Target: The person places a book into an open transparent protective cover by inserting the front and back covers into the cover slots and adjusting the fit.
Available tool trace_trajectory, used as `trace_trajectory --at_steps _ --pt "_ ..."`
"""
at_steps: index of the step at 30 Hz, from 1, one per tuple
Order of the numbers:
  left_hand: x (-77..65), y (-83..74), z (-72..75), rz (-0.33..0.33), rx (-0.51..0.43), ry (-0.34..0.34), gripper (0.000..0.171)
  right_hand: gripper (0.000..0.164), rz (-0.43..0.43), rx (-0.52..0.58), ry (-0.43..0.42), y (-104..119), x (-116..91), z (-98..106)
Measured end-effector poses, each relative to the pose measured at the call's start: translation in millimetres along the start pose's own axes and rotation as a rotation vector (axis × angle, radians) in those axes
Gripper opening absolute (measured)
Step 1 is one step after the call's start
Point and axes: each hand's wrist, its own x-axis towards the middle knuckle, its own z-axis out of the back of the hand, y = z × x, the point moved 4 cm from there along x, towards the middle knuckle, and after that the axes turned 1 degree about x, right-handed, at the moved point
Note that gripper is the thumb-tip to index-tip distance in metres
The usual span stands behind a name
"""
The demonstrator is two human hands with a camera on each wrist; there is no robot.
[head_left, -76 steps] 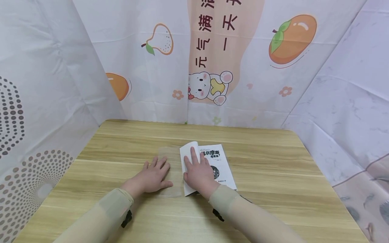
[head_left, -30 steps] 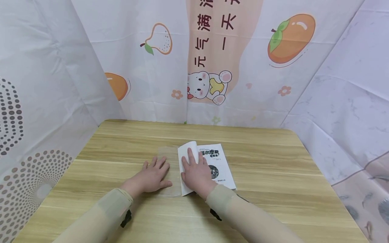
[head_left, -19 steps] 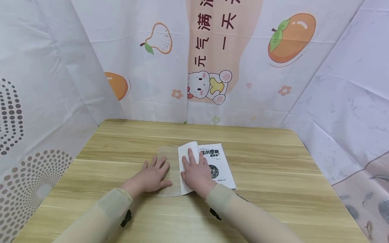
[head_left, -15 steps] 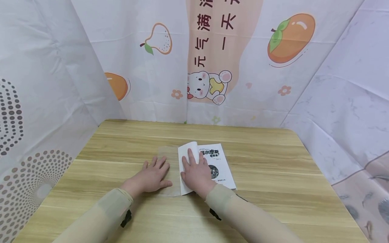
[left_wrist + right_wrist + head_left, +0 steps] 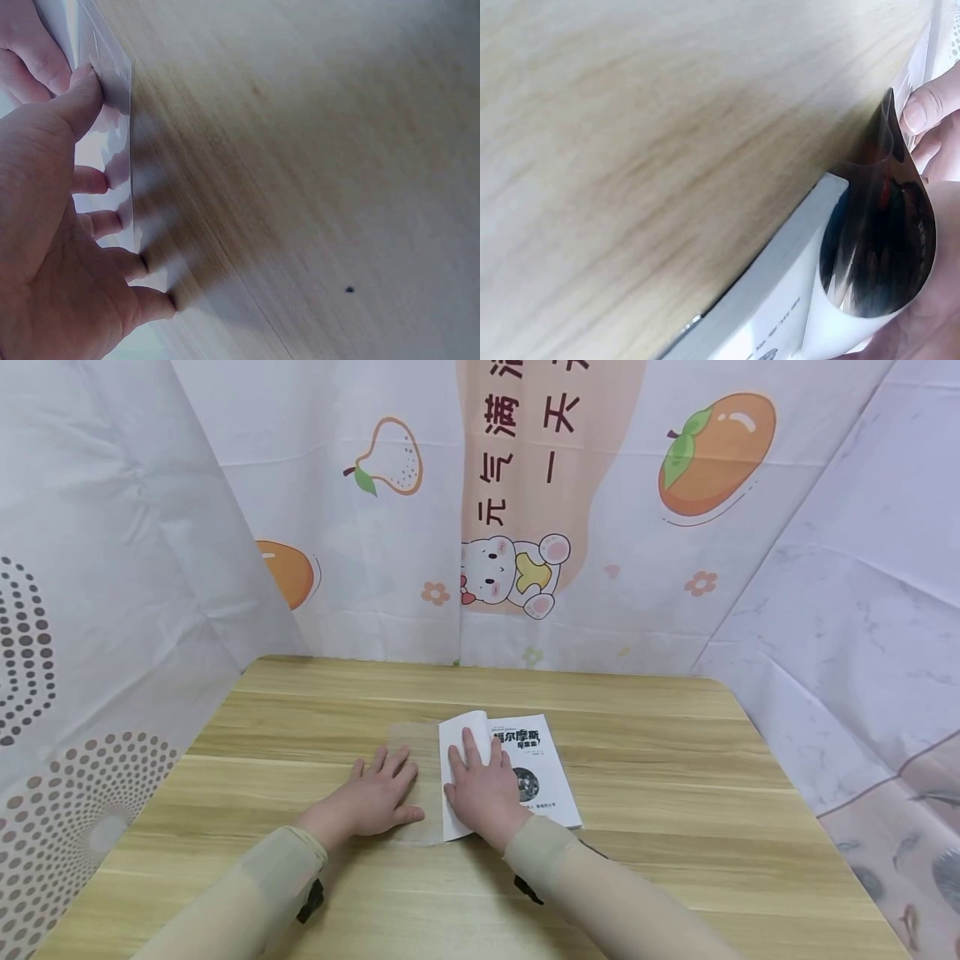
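A paperback book (image 5: 551,772) lies on the table, its printed title page facing up. Its front cover (image 5: 453,731) is folded over to the left, white inside showing. My right hand (image 5: 487,793) rests on this cover with fingers spread and straight. In the right wrist view, the cover (image 5: 881,247) bends in a rounded loop beside the page block, its outside dark and glossy. A clear plastic sheet (image 5: 429,760) extends left from under the cover. My left hand (image 5: 375,797) presses on the sheet with spread fingers; the left wrist view shows fingertips (image 5: 139,262) at the sheet's edge.
The wooden table (image 5: 675,760) carries the book and sheet near its middle. A patterned cloth (image 5: 600,635) hangs behind the far edge, with more white cloth (image 5: 165,568) along the left side. A dark strap piece (image 5: 311,902) hangs below the left wrist.
Since the earliest frame, my right hand and the folded cover's free edge have shifted slightly left. In the last second, hands and book have stayed practically still.
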Motion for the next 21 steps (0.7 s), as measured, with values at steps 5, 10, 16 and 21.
trace_trajectory --at_steps 5,10,16,21 --pt "-0.6 -1.0 1.2 0.002 -0.003 0.004 0.069 0.060 -0.014 0.012 0.023 0.4 0.9 -1.1" --pt "-0.8 -1.1 1.2 0.001 -0.004 0.002 0.069 0.060 -0.020 0.027 0.028 1.3 0.9 0.1" --pt "-1.1 -0.9 1.4 -0.001 -0.006 -0.001 0.070 0.060 -0.019 0.023 0.011 3.1 -0.6 2.1" --pt "-1.0 -0.3 1.1 -0.005 -0.001 -0.008 0.069 0.059 0.003 -0.006 -0.012 8.1 -2.1 4.1"
